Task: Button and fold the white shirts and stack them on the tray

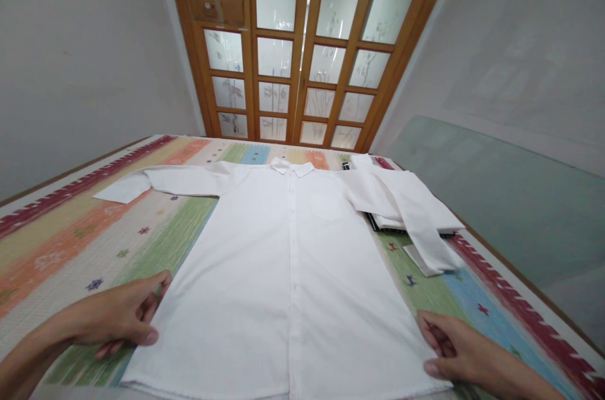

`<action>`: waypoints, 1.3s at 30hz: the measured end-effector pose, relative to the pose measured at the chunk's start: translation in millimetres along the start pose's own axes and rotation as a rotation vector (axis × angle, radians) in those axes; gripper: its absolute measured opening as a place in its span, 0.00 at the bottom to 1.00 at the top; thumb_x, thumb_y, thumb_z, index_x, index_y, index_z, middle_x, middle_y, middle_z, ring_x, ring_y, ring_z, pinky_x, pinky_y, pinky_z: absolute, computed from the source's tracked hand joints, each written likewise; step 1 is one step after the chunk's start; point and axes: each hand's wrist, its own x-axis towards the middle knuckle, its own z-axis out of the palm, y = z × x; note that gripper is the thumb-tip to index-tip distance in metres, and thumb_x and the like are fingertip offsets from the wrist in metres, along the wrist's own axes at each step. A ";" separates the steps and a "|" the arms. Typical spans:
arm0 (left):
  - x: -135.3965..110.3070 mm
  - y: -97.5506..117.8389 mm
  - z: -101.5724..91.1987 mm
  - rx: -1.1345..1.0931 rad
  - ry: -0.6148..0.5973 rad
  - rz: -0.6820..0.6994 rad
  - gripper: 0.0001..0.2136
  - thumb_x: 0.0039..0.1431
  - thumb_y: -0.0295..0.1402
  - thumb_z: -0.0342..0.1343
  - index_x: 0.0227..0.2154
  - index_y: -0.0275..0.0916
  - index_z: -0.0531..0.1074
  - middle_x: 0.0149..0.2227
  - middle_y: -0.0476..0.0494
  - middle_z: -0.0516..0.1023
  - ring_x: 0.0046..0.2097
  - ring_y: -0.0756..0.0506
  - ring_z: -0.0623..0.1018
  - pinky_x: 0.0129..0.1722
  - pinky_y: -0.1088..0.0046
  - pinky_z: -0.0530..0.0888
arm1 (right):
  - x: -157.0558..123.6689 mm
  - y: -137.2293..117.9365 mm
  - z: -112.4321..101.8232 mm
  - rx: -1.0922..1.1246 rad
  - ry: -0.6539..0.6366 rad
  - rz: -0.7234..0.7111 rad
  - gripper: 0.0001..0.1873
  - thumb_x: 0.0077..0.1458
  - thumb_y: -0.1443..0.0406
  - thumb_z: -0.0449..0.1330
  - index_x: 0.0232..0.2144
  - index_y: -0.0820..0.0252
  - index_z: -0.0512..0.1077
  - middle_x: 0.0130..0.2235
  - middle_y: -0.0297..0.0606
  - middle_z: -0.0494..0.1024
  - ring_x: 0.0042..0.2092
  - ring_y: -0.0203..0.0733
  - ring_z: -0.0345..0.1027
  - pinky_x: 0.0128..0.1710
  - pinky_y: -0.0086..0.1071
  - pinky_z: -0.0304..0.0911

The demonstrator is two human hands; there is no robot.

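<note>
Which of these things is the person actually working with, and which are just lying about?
In use:
- white shirt, spread front up
- left hand, at one side edge
- right hand, at the opposite edge

Just around:
- folded pile, beside the shirt
- patterned cover, underneath
- wooden doors with glass panes, behind

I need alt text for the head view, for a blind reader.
A white collared shirt lies spread flat on a patterned cover, with the left hand and right hand at its lower side edges. One sleeve crosses folded white fabric at the right; paned wooden doors stand beyond.
</note>
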 end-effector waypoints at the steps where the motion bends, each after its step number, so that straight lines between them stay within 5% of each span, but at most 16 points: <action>1: 0.6 -0.9 -1.8 -0.004 -0.025 -0.034 0.17 0.37 0.38 0.57 0.31 0.43 0.60 0.23 0.55 0.72 0.15 0.49 0.67 0.11 0.75 0.60 | 1.8 -1.4 -2.7 -0.043 0.010 -0.001 0.23 0.39 0.53 0.68 0.23 0.56 0.58 0.23 0.29 0.64 0.27 0.36 0.57 0.25 0.28 0.51; 3: 5.9 0.4 -6.6 0.027 0.038 -0.071 0.17 0.39 0.41 0.57 0.31 0.43 0.60 0.23 0.55 0.71 0.17 0.48 0.68 0.12 0.75 0.61 | 7.9 -8.9 -10.8 -0.145 0.051 0.009 0.21 0.39 0.55 0.68 0.21 0.57 0.59 0.23 0.30 0.66 0.27 0.37 0.58 0.26 0.29 0.51; 8: 40.0 34.4 -8.8 0.266 0.576 0.062 0.19 0.52 0.53 0.47 0.32 0.41 0.65 0.30 0.44 0.78 0.34 0.40 0.79 0.33 0.67 0.74 | 40.5 -63.0 -32.7 -0.281 0.227 -0.104 0.17 0.51 0.51 0.59 0.24 0.56 0.63 0.25 0.35 0.71 0.28 0.40 0.62 0.28 0.31 0.53; 9: 49.4 44.9 -5.2 0.295 0.604 0.101 0.19 0.54 0.52 0.46 0.35 0.40 0.67 0.34 0.41 0.79 0.38 0.39 0.79 0.39 0.65 0.74 | 50.3 -77.6 -34.2 -0.300 0.245 -0.161 0.17 0.53 0.50 0.57 0.25 0.57 0.65 0.26 0.35 0.72 0.29 0.40 0.64 0.29 0.31 0.55; 13: 88.2 77.4 19.5 0.447 0.548 0.290 0.24 0.61 0.43 0.40 0.52 0.32 0.67 0.58 0.32 0.71 0.60 0.36 0.69 0.58 0.59 0.65 | 101.0 -128.7 -26.8 -0.367 0.300 -0.411 0.13 0.57 0.54 0.57 0.32 0.58 0.69 0.36 0.39 0.77 0.38 0.43 0.69 0.39 0.34 0.61; 18: 116.6 76.8 43.1 0.573 0.616 0.280 0.27 0.65 0.40 0.36 0.61 0.29 0.62 0.65 0.32 0.59 0.67 0.33 0.57 0.63 0.53 0.58 | 181.5 -165.0 -11.2 -0.394 0.328 -0.547 0.14 0.59 0.60 0.57 0.44 0.62 0.71 0.48 0.46 0.76 0.51 0.46 0.68 0.53 0.37 0.59; 23: 118.7 64.5 47.9 0.541 0.660 0.292 0.28 0.66 0.43 0.35 0.64 0.35 0.57 0.67 0.38 0.56 0.68 0.36 0.53 0.64 0.51 0.55 | 254.9 -188.8 -10.1 -0.423 0.349 -0.488 0.16 0.63 0.61 0.53 0.50 0.63 0.70 0.54 0.48 0.73 0.57 0.47 0.64 0.57 0.37 0.55; 28: 117.2 63.1 50.3 0.539 0.662 0.285 0.39 0.60 0.59 0.40 0.66 0.37 0.52 0.68 0.38 0.51 0.69 0.33 0.49 0.65 0.50 0.49 | 309.0 -205.6 -8.7 -0.497 0.395 -0.414 0.17 0.66 0.62 0.49 0.50 0.63 0.70 0.58 0.49 0.69 0.62 0.47 0.58 0.59 0.38 0.51; 33: 115.2 60.1 49.3 0.551 0.604 0.314 0.48 0.50 0.67 0.43 0.68 0.39 0.48 0.69 0.37 0.46 0.69 0.29 0.44 0.65 0.45 0.44 | 345.7 -218.6 -12.7 -0.498 0.455 -0.395 0.18 0.67 0.65 0.47 0.52 0.67 0.69 0.61 0.51 0.66 0.62 0.45 0.58 0.57 0.35 0.52; 39: 104.9 65.1 41.1 0.600 0.461 0.485 0.42 0.55 0.63 0.44 0.68 0.52 0.39 0.69 0.45 0.45 0.69 0.29 0.44 0.63 0.38 0.41 | 373.8 -227.8 -21.6 -0.452 0.595 -0.308 0.17 0.63 0.67 0.49 0.49 0.64 0.73 0.49 0.48 0.77 0.51 0.45 0.67 0.49 0.32 0.57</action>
